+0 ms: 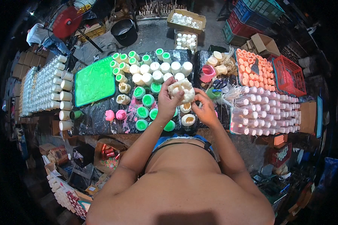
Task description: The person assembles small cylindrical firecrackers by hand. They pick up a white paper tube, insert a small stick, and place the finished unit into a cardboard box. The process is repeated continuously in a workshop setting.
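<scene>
My left hand (pixel 168 98) is closed on a cream-coloured, squarish lumpy block (pixel 181 91) above the table, thumb across its face. Close by on its right, my right hand (pixel 205 108) has its fingers curled together; whether something small sits in them is hidden. Below and left of the block stand several cups with green filling (pixel 148 100). Behind it are rows of white cylinders (pixel 155 66), with green-topped white cylinders (pixel 133 60) farther back. Cream cups with ragged hollows (pixel 188 120) stand near the table's front edge, below my hands.
A tray of green material (pixel 95 83) lies left, beside rows of white cylinders (pixel 65 85). Two pink lumps (pixel 121 114) are nearer. To the right are a pink jug (pixel 207 73), orange cylinders (pixel 253 71), pale pink cylinders (pixel 257 112) and a red crate (pixel 289 75). Behind stands a red fan (pixel 67 22).
</scene>
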Demonstrator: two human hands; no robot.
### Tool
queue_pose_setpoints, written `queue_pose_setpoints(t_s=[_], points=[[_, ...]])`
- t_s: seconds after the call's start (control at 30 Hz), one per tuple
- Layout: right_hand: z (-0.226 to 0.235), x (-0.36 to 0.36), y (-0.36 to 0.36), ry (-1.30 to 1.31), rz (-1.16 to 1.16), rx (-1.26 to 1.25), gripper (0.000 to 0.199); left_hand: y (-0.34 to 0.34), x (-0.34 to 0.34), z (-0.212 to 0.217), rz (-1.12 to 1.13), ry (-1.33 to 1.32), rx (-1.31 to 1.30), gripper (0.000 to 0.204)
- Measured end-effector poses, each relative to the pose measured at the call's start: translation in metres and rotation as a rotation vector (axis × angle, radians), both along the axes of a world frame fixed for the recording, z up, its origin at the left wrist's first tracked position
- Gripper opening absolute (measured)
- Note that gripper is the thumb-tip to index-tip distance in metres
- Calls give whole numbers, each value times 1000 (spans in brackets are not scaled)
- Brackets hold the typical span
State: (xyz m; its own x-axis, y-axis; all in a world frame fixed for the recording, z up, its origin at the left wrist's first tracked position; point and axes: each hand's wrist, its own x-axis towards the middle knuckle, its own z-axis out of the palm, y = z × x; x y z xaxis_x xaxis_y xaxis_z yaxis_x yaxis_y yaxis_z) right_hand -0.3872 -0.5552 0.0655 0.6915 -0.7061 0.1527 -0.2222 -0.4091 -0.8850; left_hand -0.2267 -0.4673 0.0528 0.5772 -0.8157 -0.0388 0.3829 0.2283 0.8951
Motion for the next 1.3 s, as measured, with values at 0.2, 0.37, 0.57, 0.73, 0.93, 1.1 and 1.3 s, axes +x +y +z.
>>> queue_pose_setpoints(t_s=[0.2, 0.37, 0.57, 0.73, 0.93, 1.1, 1.3], points=[[-7, -16, -9, 14, -3, 145, 14, -8, -5, 1, 6, -68, 82, 55], [-9, -35, -24, 44, 46, 39, 15, -21, -18, -5, 25, 263, 114, 49], [10, -52, -40, 3, 120, -68, 12, -29, -24, -45, 12, 543, 143, 39], [7, -54, -55, 64, 174, -138, 69, -27, -11, -64, -84, 735, 257, 49], [-22, -25, -64, 215, 417, -466, 74, -32, -56, -58, -77, 522, 573, 57], [-80, -12, -86, 177, 293, -310, 52, 8, -63, -74, -13, 477, 464, 66], [-138, 33, -109, 357, 277, -334, 48, 94, -57, -55, 153, 372, 463, 51]])
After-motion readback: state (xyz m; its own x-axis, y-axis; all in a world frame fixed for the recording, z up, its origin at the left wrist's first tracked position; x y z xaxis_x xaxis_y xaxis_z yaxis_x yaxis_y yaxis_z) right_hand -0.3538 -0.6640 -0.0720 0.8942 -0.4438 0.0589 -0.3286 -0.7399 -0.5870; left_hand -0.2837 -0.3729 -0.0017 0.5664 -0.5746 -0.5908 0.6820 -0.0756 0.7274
